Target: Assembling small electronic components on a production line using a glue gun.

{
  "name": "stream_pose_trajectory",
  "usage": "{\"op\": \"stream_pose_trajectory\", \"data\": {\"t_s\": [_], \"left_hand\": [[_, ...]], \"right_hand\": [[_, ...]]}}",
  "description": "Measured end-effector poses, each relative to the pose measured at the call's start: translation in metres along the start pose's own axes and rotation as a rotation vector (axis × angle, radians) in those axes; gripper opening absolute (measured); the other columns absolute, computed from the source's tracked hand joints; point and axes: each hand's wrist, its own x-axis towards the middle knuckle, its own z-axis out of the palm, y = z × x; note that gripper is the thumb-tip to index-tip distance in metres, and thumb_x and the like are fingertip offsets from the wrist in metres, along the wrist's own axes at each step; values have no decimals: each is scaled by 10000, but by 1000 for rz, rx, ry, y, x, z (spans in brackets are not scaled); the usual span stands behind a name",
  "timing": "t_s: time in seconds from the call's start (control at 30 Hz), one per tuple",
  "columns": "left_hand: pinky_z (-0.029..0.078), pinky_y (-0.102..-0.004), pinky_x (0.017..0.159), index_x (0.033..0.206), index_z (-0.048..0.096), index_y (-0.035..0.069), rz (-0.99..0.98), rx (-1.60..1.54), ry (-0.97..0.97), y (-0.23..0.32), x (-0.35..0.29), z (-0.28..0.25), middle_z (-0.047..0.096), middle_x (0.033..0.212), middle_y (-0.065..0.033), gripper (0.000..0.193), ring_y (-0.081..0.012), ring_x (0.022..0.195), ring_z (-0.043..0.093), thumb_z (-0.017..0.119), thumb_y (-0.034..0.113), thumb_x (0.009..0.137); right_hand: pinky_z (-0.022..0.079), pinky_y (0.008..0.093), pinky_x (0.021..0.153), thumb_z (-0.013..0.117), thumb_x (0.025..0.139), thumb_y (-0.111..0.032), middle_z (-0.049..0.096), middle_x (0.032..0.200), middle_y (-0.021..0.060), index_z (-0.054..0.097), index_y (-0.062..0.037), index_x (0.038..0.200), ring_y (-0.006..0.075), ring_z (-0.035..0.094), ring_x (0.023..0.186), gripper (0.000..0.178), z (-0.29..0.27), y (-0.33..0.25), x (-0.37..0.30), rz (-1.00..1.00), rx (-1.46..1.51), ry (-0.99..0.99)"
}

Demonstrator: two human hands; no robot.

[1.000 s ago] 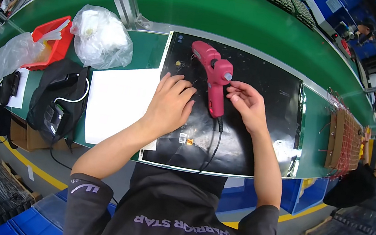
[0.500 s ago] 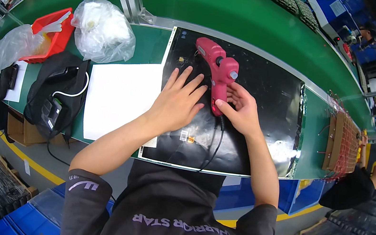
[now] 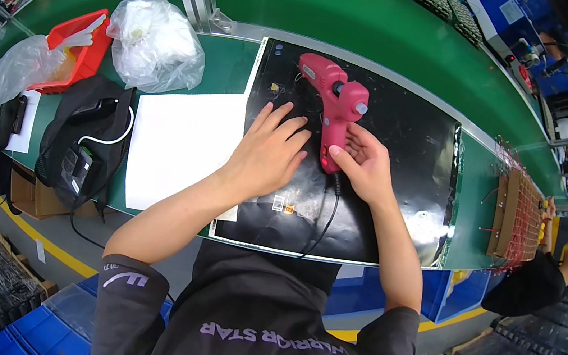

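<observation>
A pink hot glue gun (image 3: 338,109) is over the black mat (image 3: 399,186), its nozzle end toward the far left and its black cord (image 3: 327,220) trailing to the near edge. My right hand (image 3: 365,166) grips the lower end of its handle, thumb on the near side and fingers curled behind. Left of the glue gun, my left hand (image 3: 266,149) lies flat on the mat with fingers spread, holding nothing. A white paper sheet (image 3: 182,152) lies beside my left forearm.
At left are a black bag (image 3: 79,134) with a white cable, a red bin (image 3: 87,52) and a clear plastic bag (image 3: 157,43) of white items. A cardboard box (image 3: 511,217) with red wires stands right. Other people (image 3: 554,270) work at both sides.
The glue gun has shifted and turned slightly to the right in my right hand. My left hand has stayed nearly in place.
</observation>
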Motion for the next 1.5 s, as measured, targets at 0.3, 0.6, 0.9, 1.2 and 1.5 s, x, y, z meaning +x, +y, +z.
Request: {"op": "stream_pose_trajectory", "data": {"t_s": [0.3, 0.6, 0.9, 1.2, 1.5], "left_hand": [[306, -543, 1141, 1173, 626, 30, 8, -19, 26, -1, 0, 0, 563, 1313, -139, 315, -387, 1337, 425, 643, 132, 875], [335, -540, 1124, 1116, 646, 39, 20, -51, 86, -1, 2, -3, 591, 1262, -128, 285, -372, 1305, 463, 642, 47, 831], [447, -461, 968, 980, 690, 36, 45, -107, 208, -4, 3, -1, 639, 1051, -95, 212, -314, 1092, 569, 670, -24, 778], [472, -409, 862, 928, 708, 38, 25, -124, 299, -3, 5, -4, 664, 907, -97, 152, -288, 929, 612, 706, 13, 778], [470, -415, 885, 937, 687, 29, 38, -152, 215, -4, 4, -3, 672, 947, -95, 172, -306, 974, 609, 693, 2, 768]], "right_hand": [[519, 307, 908, 740, 862, -45, 651, 1148, 141, 496, 110, 1332, 169, 639, 1034, 552, 0, -1, 0, -20, -27, -2], [518, 304, 906, 740, 858, -41, 649, 1149, 141, 495, 110, 1335, 167, 638, 1030, 557, 0, 1, 0, -21, -33, -1], [518, 297, 906, 749, 846, -42, 647, 1150, 140, 492, 112, 1333, 165, 638, 1029, 572, -1, 2, 1, -19, -43, -4], [517, 290, 899, 757, 842, -44, 652, 1142, 134, 493, 106, 1332, 159, 640, 1028, 576, -2, 0, 1, 12, -30, -19], [507, 312, 940, 724, 863, -4, 635, 1175, 130, 474, 93, 1342, 174, 627, 1067, 549, -3, -2, 0, 6, -74, -46]]}}
